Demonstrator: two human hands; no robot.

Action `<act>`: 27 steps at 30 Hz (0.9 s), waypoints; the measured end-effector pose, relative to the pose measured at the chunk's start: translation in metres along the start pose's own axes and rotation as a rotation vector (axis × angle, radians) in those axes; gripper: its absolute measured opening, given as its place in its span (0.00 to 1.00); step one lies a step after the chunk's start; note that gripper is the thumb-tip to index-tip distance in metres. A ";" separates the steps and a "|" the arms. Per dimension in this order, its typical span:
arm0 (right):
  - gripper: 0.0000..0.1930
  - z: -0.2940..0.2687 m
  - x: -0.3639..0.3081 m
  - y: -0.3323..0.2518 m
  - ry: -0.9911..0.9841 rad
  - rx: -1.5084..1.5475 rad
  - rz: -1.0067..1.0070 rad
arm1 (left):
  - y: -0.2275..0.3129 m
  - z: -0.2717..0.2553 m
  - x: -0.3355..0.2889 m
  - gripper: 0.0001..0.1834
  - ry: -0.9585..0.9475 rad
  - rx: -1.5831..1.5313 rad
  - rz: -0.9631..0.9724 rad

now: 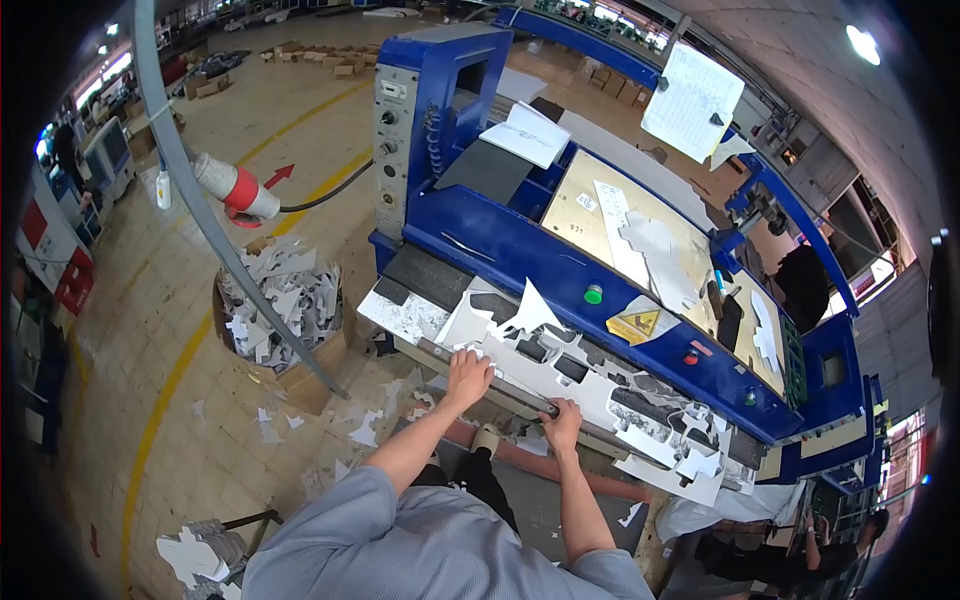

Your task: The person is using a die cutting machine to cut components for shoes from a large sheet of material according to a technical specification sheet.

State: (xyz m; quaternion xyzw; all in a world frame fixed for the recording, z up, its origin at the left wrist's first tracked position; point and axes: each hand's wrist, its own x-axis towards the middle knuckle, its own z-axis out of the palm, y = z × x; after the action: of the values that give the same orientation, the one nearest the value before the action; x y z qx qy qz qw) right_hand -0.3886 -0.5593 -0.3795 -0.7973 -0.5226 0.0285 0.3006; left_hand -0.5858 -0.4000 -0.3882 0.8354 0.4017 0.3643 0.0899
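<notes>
My left hand [468, 379] is at the front edge of the blue machine's bed, fingers curled over white cut-out scrap [476, 352]. Farther right, my right hand [563, 424] has its fingers wrapped round a dark metal bar [520, 392] that runs along that edge between both hands. Behind them lies a white sheet [595, 392] full of cut openings, with dark surface showing through. A pointed white offcut [533, 308] stands up at its far side. What sits under my left fingers is partly hidden.
The blue machine [480, 225] stands ahead, with a green button [594, 294], a red button [691, 357] and a yellow warning sign [640, 322]. A carton of white offcuts [285, 310] stands left, behind a slanted grey post [205, 210]. Another person [790, 562] is at lower right.
</notes>
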 end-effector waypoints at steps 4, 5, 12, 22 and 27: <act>0.19 0.001 -0.010 -0.005 0.011 0.003 0.020 | -0.001 -0.004 -0.007 0.08 -0.001 -0.011 0.021; 0.19 0.001 -0.011 -0.005 0.007 0.008 0.038 | 0.000 -0.005 -0.008 0.08 0.003 -0.018 0.021; 0.23 -0.010 -0.019 -0.015 -0.017 0.047 0.065 | 0.010 -0.022 -0.011 0.08 -0.108 0.007 -0.045; 0.23 -0.114 0.045 -0.052 -0.712 0.167 0.219 | -0.006 -0.110 0.080 0.11 -0.985 -0.592 -0.519; 0.14 -0.108 0.178 -0.120 -0.592 0.407 0.154 | -0.064 -0.073 0.186 0.51 -0.442 -0.217 -0.243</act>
State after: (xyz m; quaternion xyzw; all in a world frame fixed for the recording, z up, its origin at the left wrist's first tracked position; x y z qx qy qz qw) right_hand -0.3670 -0.4242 -0.1825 -0.7153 -0.5090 0.3841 0.2857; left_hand -0.5979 -0.2310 -0.2650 0.8258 0.4280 0.2004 0.3076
